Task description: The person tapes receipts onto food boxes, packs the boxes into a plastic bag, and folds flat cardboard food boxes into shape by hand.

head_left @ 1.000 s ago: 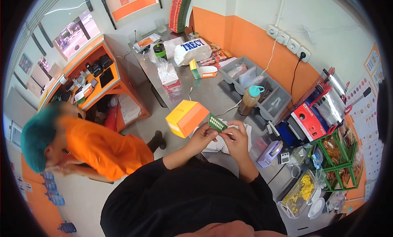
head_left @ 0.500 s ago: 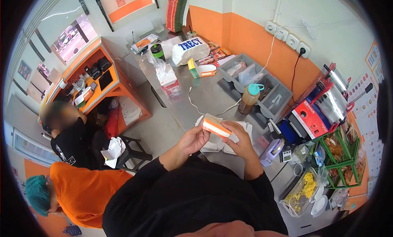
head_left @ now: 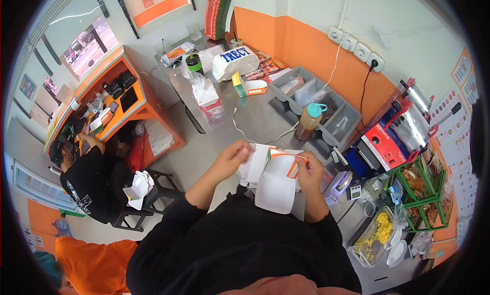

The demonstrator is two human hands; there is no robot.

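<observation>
My right hand [head_left: 310, 173] pinches the edge of an unfolded cardboard food box [head_left: 275, 188]. Its plain white inside faces up, and orange-and-white print with some green shows along the upper and right edges. Just left of it my left hand [head_left: 235, 156] is closed, with curled fingertips by the far left corner of the white card. What those fingers hold, if anything, I cannot make out. Beneath the box, more white card blanks [head_left: 250, 171] lie on the steel table [head_left: 229, 126].
A sauce bottle [head_left: 310, 122] stands beside a grey divided tray [head_left: 343, 124]. To the right are a tape dispenser [head_left: 337, 188], a red sealing machine [head_left: 380, 144] and a tub of yellow food [head_left: 375, 236]. Two people are at the left, near a stool [head_left: 166, 185].
The box was a narrow folded piece between both hands; now it is spread open, white side up. My hands have moved apart. The person in orange has shifted down and left.
</observation>
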